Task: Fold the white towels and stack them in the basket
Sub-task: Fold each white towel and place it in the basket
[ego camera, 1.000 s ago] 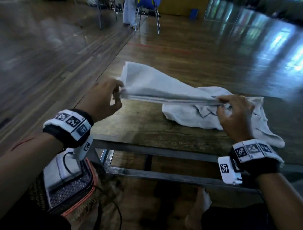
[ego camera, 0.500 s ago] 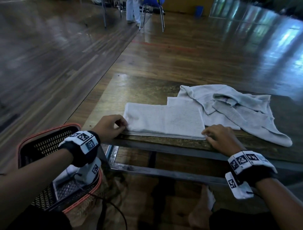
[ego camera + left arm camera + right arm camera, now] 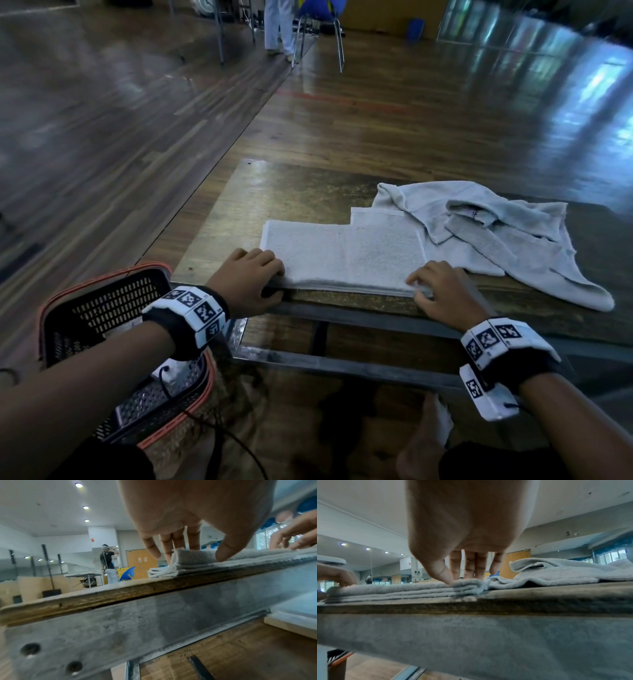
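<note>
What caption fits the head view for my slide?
Left hand pinches, right hand presses the folded towel at the table edge, basket at lower left.

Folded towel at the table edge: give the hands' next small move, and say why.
Probably fold its left end over onto the right. The folded towel lies flat as a long strip, the left hand pinches one end and the right hand rests on the other.
</note>
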A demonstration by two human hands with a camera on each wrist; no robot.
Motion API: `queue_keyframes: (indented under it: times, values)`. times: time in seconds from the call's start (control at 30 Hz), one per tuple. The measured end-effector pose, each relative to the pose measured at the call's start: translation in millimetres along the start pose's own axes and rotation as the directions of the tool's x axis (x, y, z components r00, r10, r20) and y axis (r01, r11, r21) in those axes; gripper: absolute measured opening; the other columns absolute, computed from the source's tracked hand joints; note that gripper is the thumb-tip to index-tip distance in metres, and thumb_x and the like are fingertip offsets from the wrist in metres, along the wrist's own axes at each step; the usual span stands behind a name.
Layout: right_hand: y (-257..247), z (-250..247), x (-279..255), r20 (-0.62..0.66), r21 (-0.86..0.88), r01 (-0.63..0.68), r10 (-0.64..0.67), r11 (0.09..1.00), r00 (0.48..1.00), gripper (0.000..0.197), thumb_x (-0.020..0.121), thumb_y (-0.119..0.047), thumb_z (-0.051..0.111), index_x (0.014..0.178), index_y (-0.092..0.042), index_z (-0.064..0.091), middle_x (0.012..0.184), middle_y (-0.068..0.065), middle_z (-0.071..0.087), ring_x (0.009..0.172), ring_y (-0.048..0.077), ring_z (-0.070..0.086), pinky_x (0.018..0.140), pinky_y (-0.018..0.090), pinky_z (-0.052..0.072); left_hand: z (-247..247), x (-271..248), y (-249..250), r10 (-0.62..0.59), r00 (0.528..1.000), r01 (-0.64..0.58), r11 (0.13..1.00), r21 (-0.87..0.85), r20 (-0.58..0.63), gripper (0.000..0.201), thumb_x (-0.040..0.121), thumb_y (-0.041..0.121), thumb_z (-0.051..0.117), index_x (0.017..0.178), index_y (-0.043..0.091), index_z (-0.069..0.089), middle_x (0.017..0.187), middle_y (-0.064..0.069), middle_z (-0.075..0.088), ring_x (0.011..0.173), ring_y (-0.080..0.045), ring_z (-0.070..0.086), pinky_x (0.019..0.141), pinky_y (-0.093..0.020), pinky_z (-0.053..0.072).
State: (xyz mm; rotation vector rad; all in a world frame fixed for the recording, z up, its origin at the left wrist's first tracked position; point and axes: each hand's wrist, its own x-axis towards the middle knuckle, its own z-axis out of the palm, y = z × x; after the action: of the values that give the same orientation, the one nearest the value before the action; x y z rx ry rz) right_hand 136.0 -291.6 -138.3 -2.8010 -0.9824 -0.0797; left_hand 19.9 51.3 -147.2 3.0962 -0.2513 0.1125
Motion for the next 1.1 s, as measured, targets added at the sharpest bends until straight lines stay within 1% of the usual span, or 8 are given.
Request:
queue_keyframes:
  times: [0.2, 0.37, 0.5, 0.67, 0.8, 0.9, 1.0, 1.1]
  values:
    - [-5, -8, -8, 0.015, -0.063, -0.057, 0.058, 0.996, 0.998, 0.013, 0.080, -0.020, 0.056, 0.078, -0.024, 0.068, 0.088, -0.006, 0.064, 0.090, 0.017, 0.057, 0.080, 0.035, 0.036, -5, 4, 9, -0.071, 0.996, 0.073, 0.997, 0.025, -0.056, 0.040, 0.084, 0.053, 0.025, 0.083, 0.025, 0.053, 0.083, 0.008, 0.057, 0.084, -0.015, 0.055, 0.084, -0.033, 0.033]
    - [-31, -11, 21, -0.110, 0.040, -0.117, 0.121, 0.992, 0.987, 0.014, 0.085, -0.019, 0.052, 0.092, -0.021, 0.065, 0.102, -0.001, 0.064, 0.101, 0.022, 0.054, 0.088, 0.038, 0.033, -2, 36, 41, -0.176, 0.968, 0.143, 0.973, -0.183, -0.177, 0.029, 0.091, 0.037, 0.041, 0.110, 0.021, 0.054, 0.116, 0.001, 0.057, 0.112, -0.020, 0.050, 0.101, -0.038, 0.026]
    - [-78, 10, 64, -0.176, 0.148, -0.121, 0.147, 0.982, 0.973, 0.029, 0.088, -0.020, 0.046, 0.114, -0.022, 0.058, 0.123, 0.000, 0.058, 0.117, 0.021, 0.047, 0.096, 0.038, 0.030, 14, 68, 70, -0.202, 0.976, 0.183, 0.962, -0.203, -0.079, 0.048, 0.095, 0.037, 0.031, 0.138, 0.018, 0.035, 0.148, -0.004, 0.037, 0.138, -0.020, 0.030, 0.113, -0.042, 0.014]
    - [-89, 52, 66, 0.064, -0.041, -0.082, 0.084, 0.996, 0.994, 0.048, 0.097, -0.037, 0.028, 0.144, -0.025, 0.028, 0.157, 0.000, 0.018, 0.145, 0.018, 0.014, 0.115, 0.043, 0.014, 41, 60, 45, -0.273, 0.960, 0.278, 0.957, -0.086, 0.065, 0.063, 0.092, 0.049, 0.011, 0.148, 0.019, 0.013, 0.159, -0.003, 0.010, 0.146, -0.018, 0.008, 0.116, -0.050, 0.003]
    - [-45, 53, 50, 0.160, -0.084, -0.105, 0.117, 0.991, 0.980, 0.050, 0.098, -0.046, 0.014, 0.147, -0.038, 0.009, 0.159, -0.005, -0.001, 0.147, 0.016, -0.002, 0.118, 0.046, 0.003, 44, 37, 18, -0.239, 0.971, 0.239, 0.971, -0.006, 0.019, 0.072, 0.085, 0.056, -0.001, 0.148, 0.024, 0.011, 0.159, -0.001, 0.009, 0.146, -0.017, 0.009, 0.116, -0.049, 0.004]
    - [-12, 44, 36, 0.218, -0.119, -0.204, 0.226, 0.972, 0.949, 0.052, 0.098, -0.047, 0.011, 0.148, -0.036, 0.001, 0.159, -0.004, -0.006, 0.147, 0.017, -0.005, 0.117, 0.045, 0.002, 40, 16, 2, -0.275, 0.961, 0.275, 0.961, -0.014, 0.008, 0.072, 0.085, 0.054, -0.003, 0.148, 0.023, 0.011, 0.159, 0.000, 0.009, 0.146, -0.017, 0.008, 0.117, -0.047, 0.003]
    - [5, 33, 27, 0.216, -0.169, -0.274, 0.307, 0.947, 0.927, 0.055, 0.098, -0.047, 0.015, 0.149, -0.028, 0.007, 0.160, 0.000, -0.001, 0.147, 0.019, 0.000, 0.116, 0.046, 0.006, 35, -4, -6, -0.351, 0.935, 0.354, 0.933, -0.062, 0.048, 0.067, 0.090, 0.048, 0.002, 0.149, 0.018, 0.011, 0.159, -0.003, 0.008, 0.147, -0.017, 0.005, 0.118, -0.046, 0.000]
    - [3, 20, 34, 0.123, -0.210, -0.310, 0.339, 0.927, 0.933, 0.052, 0.098, -0.040, 0.024, 0.143, -0.015, 0.028, 0.156, 0.010, 0.019, 0.144, 0.025, 0.016, 0.116, 0.048, 0.015, 23, -18, -8, -0.435, 0.900, 0.433, 0.888, -0.152, 0.027, 0.051, 0.096, 0.043, 0.021, 0.140, 0.020, 0.033, 0.153, -0.004, 0.027, 0.143, -0.018, 0.020, 0.116, -0.045, 0.008]
